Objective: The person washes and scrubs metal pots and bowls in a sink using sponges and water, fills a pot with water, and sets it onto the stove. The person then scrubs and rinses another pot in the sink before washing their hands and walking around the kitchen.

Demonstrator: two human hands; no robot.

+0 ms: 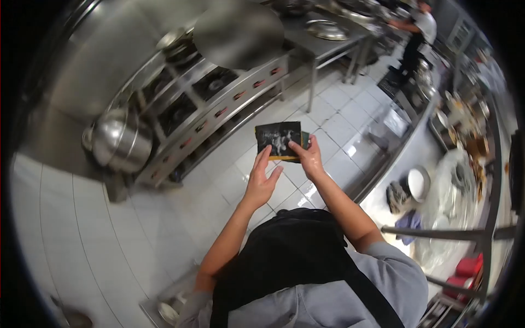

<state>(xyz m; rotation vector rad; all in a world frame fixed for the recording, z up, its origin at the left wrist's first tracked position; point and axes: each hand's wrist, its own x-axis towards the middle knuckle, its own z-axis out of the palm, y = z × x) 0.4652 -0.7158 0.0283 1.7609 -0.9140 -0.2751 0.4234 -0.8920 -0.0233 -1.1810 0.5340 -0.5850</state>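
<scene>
A dark, flat, roughly square packet or pad [278, 138] with pale marks and a yellow lower edge is held up in front of my body. My right hand [309, 158] grips its right side, thumb on the front face and fingers behind, where a greenish layer shows. At the lower left edge, my left hand [261, 183] touches it with raised fingertips, its thumb apart. I cannot tell whether the packet is one piece or a stack. Below both hands is my black apron [290, 246].
A stove [214, 112] with burners runs along the left, beside a big metal pot [121, 141]. A steel table [328, 46] stands ahead. On the right, a counter [383, 191] holds a white bowl [418, 183] and clear plastic. Another person [421, 33] stands at the upper right.
</scene>
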